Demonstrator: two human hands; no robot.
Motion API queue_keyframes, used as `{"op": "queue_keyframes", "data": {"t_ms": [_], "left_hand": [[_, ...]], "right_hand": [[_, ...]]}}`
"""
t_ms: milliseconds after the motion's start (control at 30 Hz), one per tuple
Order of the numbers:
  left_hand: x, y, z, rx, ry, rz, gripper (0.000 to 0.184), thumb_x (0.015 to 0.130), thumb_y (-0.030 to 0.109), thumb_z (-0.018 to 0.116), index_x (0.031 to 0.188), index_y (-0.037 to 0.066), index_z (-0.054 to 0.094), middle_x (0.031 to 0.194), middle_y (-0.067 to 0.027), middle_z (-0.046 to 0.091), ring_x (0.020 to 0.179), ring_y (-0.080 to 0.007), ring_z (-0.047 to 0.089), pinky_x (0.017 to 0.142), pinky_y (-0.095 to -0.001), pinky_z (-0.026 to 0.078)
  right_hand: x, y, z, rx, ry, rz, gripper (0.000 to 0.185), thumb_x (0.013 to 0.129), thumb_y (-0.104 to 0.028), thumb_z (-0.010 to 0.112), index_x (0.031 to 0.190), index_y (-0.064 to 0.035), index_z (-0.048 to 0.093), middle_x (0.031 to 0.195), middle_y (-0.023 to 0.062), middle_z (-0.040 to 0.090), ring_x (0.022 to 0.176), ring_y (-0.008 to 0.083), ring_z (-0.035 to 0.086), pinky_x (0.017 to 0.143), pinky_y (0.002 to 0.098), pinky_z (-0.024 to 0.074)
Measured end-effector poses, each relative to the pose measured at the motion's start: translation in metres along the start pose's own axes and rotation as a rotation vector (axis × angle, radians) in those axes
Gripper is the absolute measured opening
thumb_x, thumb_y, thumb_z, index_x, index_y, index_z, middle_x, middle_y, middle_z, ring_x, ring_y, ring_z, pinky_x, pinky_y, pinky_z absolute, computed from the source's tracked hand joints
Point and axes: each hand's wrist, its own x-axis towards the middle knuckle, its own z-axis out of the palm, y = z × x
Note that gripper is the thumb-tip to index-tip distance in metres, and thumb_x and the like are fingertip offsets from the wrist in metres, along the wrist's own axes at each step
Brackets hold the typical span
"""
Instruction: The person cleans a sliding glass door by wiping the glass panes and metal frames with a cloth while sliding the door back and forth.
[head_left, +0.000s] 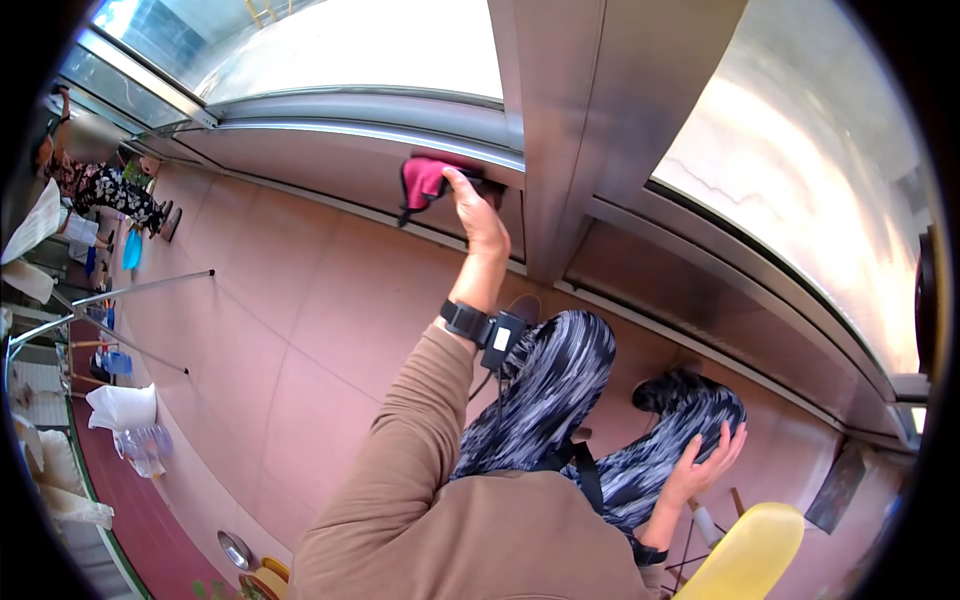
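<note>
My left hand (pixel 478 218) reaches forward to the metal panel (pixel 330 170) below the window, gripping a pink cloth (pixel 424 184) with dark edges. The cloth is bunched up and close to the panel; whether it presses on the surface I cannot tell. My thumb shows, while most of the fingers are hidden. My right hand (pixel 700 468) rests on my right knee, fingers spread over the patterned trousers (pixel 545 390), with nothing in it.
A yellow chair (pixel 745 555) stands close at my right side. A wide metal post (pixel 570 110) rises between the windows. Thin metal legs (pixel 145 288) of a rack spread over the tiled floor at left. Another person (pixel 110 190) is at the far left, near a blue dustpan-like object (pixel 132 249).
</note>
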Motion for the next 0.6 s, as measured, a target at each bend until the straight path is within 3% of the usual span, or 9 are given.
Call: {"op": "queue_keyframes", "data": {"t_ms": [100,233,300,333,433,500,533,600], "left_hand": [[-0.041,-0.016,0.002,-0.048,-0.179,-0.158,0.078,0.091,0.065,0.039,0.141,0.005,0.033,0.14,-0.0053,0.039,0.127,-0.0185,0.037,0.107,-0.0328,0.025],[-0.051,-0.05,-0.026,0.097,-0.238,-0.241,0.079,0.092,0.065,0.037,0.135,-0.001,0.04,0.134,-0.006,0.046,0.123,-0.0203,0.04,0.106,-0.0306,0.028],[-0.056,-0.046,-0.038,0.602,-0.311,-0.268,0.082,0.091,0.066,0.035,0.135,-0.003,0.039,0.135,-0.0076,0.044,0.124,-0.0206,0.04,0.106,-0.029,0.027],[-0.06,-0.049,-0.039,0.6,-0.239,-0.161,0.068,0.098,0.054,0.032,0.124,-0.008,0.046,0.124,-0.0222,0.047,0.11,-0.0253,0.043,0.101,-0.0326,0.029],[-0.039,-0.097,-0.079,0.624,-0.266,-0.326,0.066,0.098,0.052,0.034,0.128,-0.006,0.045,0.128,-0.0182,0.047,0.114,-0.0239,0.043,0.103,-0.0315,0.028],[-0.036,-0.105,-0.086,0.423,-0.102,-0.456,0.065,0.096,0.05,0.039,0.133,-0.003,0.044,0.133,-0.0125,0.046,0.121,-0.0221,0.04,0.105,-0.0289,0.025],[-0.036,-0.087,-0.086,0.336,-0.155,-0.6,0.066,0.093,0.047,0.045,0.141,0.003,0.031,0.146,-0.009,0.034,0.133,-0.022,0.033,0.111,-0.0394,0.021],[-0.024,-0.097,-0.095,0.21,-0.117,-0.687,0.066,0.094,0.047,0.044,0.142,0.005,0.03,0.146,-0.0085,0.034,0.132,-0.0227,0.033,0.111,-0.0397,0.021]], "right_hand": [[0.0,0.0,0.002,-0.026,-0.002,0.0,0.04,0.084,-0.007,0.056,0.123,-0.0026,0.051,0.141,0.0192,0.04,0.133,0.037,0.035,0.109,0.0485,0.0266],[0.001,0.0,0.003,-0.049,-0.003,-0.013,0.038,0.086,-0.012,0.055,0.123,-0.0025,0.052,0.14,0.0193,0.042,0.132,0.0371,0.035,0.109,0.0486,0.0271],[0.001,0.0,0.003,-0.057,-0.011,-0.027,0.038,0.087,-0.014,0.056,0.122,-0.0024,0.052,0.14,0.0193,0.042,0.132,0.037,0.035,0.109,0.0486,0.0273],[0.001,0.001,0.005,-0.067,-0.008,-0.027,0.038,0.087,-0.016,0.055,0.122,-0.0023,0.052,0.14,0.0191,0.042,0.132,0.0371,0.036,0.109,0.0486,0.0274],[-0.001,0.004,0.006,-0.084,-0.012,-0.039,0.038,0.089,-0.019,0.055,0.122,-0.0022,0.053,0.14,0.0188,0.042,0.131,0.0369,0.036,0.109,0.0483,0.0277],[0.0,0.002,0.007,-0.09,-0.005,-0.052,0.038,0.089,-0.02,0.055,0.123,-0.0022,0.053,0.14,0.0187,0.042,0.131,0.0368,0.036,0.108,0.0481,0.0278],[-0.001,0.003,0.007,-0.108,-0.006,-0.043,0.038,0.09,-0.021,0.055,0.123,-0.0021,0.053,0.14,0.0187,0.042,0.131,0.0367,0.036,0.109,0.0477,0.0279],[-0.002,0.003,0.007,-0.148,-0.014,-0.026,0.039,0.091,-0.024,0.054,0.123,-0.0016,0.052,0.14,0.0187,0.042,0.131,0.0362,0.037,0.108,0.0468,0.0279]]}}
